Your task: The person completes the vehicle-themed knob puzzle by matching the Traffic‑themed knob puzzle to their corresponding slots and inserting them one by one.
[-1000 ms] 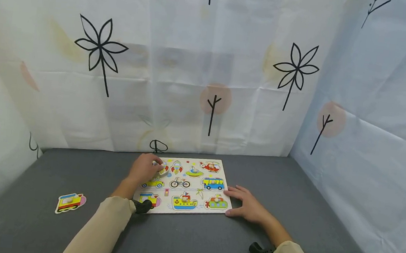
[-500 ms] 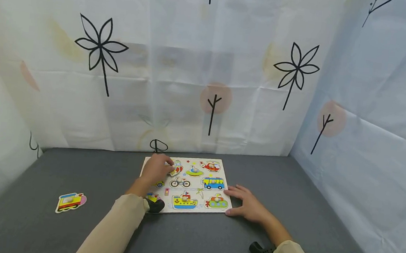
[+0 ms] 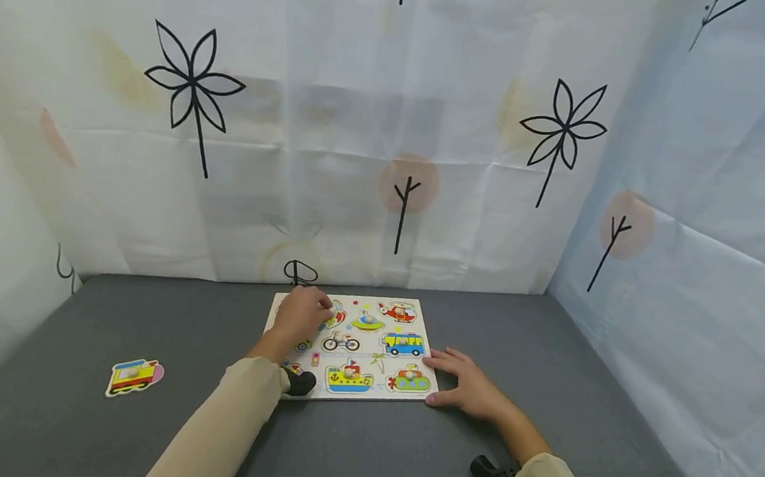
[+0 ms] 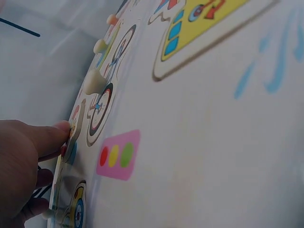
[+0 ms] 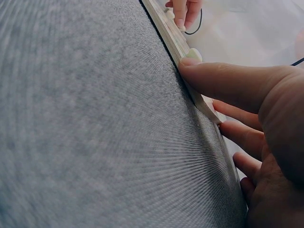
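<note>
My left hand (image 3: pixel 302 312) reaches over the upper left of a pegged wooden puzzle board (image 3: pixel 310 397). Its thumb and fingertips pinch a small puzzle piece (image 3: pixel 338 315) with red in its print, close over the board just above the bicycle piece (image 3: pixel 341 342). The hand covers much of that piece; its pale wooden edge shows in the left wrist view. My right hand (image 3: pixel 468 387) rests at the board's right side, fingers nearly straight. There, the thumb (image 5: pixel 213 78) touches the near edge close to the corner, and the other fingers lie along the side.
A train puzzle piece (image 3: pixel 135 378) lies on the grey table (image 3: pixel 359 461), left of the board. Ship (image 3: pixel 349 378), bus (image 3: pixel 403 344), submarine (image 3: pixel 409 380), helicopter (image 3: pixel 397 312) and flying saucer (image 3: pixel 368 322) pieces sit in the board. Printed cloth (image 3: pixel 340 110) hangs behind.
My left hand has moved right across the board with the pinched piece, from the upper left corner to the printed rocket's place. My right hand has stayed put.
</note>
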A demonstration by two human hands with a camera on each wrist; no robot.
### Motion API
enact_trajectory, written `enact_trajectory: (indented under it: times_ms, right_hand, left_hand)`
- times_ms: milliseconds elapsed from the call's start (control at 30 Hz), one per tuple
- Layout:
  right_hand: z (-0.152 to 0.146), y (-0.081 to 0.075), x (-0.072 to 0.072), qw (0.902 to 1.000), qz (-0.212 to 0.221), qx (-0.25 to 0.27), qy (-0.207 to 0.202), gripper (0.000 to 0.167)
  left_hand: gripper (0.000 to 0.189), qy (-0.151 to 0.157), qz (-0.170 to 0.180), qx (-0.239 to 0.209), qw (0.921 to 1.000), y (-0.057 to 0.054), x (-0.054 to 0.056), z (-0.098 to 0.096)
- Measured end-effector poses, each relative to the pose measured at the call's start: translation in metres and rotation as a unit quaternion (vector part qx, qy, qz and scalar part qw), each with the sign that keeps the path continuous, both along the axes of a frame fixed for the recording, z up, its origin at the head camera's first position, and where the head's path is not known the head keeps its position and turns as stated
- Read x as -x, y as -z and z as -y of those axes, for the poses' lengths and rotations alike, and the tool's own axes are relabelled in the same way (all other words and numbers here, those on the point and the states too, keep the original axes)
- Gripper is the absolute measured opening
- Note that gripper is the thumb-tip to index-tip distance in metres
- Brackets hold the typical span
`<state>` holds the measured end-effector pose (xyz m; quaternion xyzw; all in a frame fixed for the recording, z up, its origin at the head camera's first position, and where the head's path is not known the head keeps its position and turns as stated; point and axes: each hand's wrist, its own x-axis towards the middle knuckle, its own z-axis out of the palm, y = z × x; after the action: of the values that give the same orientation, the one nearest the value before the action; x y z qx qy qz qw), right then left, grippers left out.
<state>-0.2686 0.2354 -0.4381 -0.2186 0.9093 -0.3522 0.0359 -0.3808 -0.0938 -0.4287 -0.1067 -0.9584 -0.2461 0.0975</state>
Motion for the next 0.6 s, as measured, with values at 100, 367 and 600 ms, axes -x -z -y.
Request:
enact_trajectory:
  times_ms: [100,367,600]
  right_hand:
    - [-0.0003,-0.0009,0.0005,1.0,-0.001,0.0,-0.001,0.068]
    - [0.0002,-0.0006,0.0014,1.0,-0.003,-0.002,-0.003,0.068]
    - [-0.0005,-0.0006,0.0012,1.0,-0.002,-0.006,0.001,0.067]
  left_hand:
    - [0.014,0.0,0.001,0.003,1.0,0.0,0.0014,-0.0015]
    - [0.013,0.006,-0.011,0.015,0.9998,-0.0005,0.0018,-0.0052]
    - [0.015,0.009,-0.004,0.012,0.9999,-0.0002,0.0051,-0.008]
